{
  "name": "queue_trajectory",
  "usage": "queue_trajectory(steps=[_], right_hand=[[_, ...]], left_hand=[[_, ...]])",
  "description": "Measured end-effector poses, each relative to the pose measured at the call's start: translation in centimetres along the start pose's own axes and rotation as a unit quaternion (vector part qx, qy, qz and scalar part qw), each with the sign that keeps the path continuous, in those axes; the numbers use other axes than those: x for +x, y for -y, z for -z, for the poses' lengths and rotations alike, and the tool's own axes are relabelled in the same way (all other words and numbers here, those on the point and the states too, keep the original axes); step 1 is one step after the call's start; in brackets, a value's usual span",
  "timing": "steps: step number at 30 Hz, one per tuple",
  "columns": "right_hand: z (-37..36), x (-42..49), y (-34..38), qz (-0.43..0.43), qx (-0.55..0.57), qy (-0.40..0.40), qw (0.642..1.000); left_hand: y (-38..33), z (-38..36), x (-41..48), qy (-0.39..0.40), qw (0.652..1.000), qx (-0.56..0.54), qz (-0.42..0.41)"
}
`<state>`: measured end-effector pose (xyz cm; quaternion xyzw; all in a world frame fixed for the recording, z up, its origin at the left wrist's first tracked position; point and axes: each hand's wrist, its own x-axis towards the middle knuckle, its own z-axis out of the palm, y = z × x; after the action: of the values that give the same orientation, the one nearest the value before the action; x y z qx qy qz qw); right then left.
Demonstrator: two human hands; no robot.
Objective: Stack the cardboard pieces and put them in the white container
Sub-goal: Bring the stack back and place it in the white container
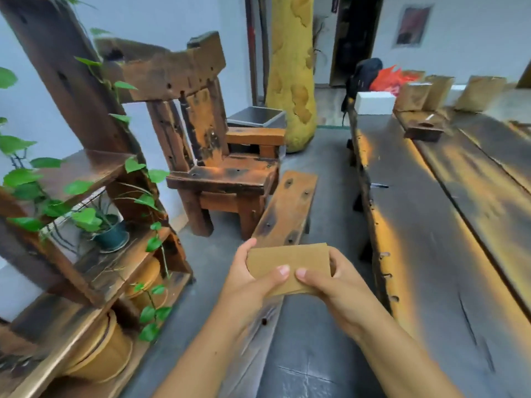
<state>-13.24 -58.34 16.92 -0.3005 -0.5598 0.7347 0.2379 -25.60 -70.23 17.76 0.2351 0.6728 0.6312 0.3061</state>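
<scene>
Between the two hands, low centre: cardboard pieces (287, 264), a thin brown stack held flat, tilted slightly toward the camera; edges roughly aligned; the number of pieces cannot be told
Left hand (247, 278): grip pinching the stack's left end; thumb on top near the front edge, fingers curled under and around the far left corner
Right hand (336, 282): grip pinching the stack's right end; thumb on top, tip just beside the left thumb's tip; fingers wrapped under and behind the right edge
Below the stack: wooden bench (284, 214), a long plank with dark bolt heads, running away from the camera over a grey floor (321, 354); the stack is held above it, not touching
Right side: table (448, 225), long, dark and scorched-looking with orange patches; well apart from the hands
Far end of the table: white container (375, 102), a pale box, blurred; whether it is open cannot be told; beside it brown paper bags (425, 93) standing upright; a small dark wooden tray (425, 130) in front of them
Behind the container: black bag (365, 74) and something orange-red (388, 77), too blurred to name
Left side: wooden chair (218, 156), heavy and rough; wooden shelf (86, 254) carrying a potted plant (109, 234) with trailing green leaves; tan pots (106, 351) on the lowest level
Background: yellow pillar (293, 70); grey bin (255, 117) at its foot
</scene>
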Motion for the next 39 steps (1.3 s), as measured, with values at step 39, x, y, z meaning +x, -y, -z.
queue_trajectory(steps=[39], right_hand=[[26.2,-20.0,-2.1,0.122,0.212,-0.751,0.614]], left_hand=[[4.6,-47.0,-3.2,0.74,0.647,0.072,0.168]])
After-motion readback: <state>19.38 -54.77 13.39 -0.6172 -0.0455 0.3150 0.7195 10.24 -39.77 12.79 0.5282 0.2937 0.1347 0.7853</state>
